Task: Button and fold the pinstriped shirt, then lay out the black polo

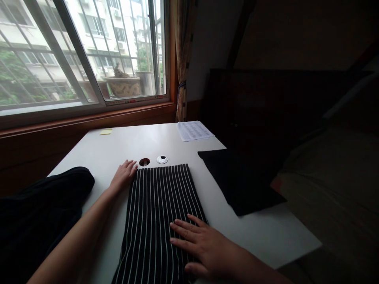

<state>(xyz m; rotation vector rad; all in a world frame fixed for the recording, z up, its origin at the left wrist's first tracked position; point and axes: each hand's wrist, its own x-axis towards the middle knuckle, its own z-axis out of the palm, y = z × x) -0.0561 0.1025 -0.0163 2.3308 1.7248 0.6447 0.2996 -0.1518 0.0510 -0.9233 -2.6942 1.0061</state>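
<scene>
A black cloth with thin white stripes (160,197) lies folded in a long flat shape on the white table (118,148). At its far left corner rests my left hand (124,173), fingers stretched out along the edge and partly on the tabletop. My right hand (204,244) lies flat on the near right part of the striped cloth, its fingers spread. Neither hand grips anything. The near end of the cloth runs out of the bottom of the view.
A dark cloth (239,177) lies at the right, and a dark bundled garment (59,189) at the left. Beyond are a round cable hole (144,162), a round cover (162,159), printed sheets (194,130) and a yellow sticky note (106,131). A barred window stands behind.
</scene>
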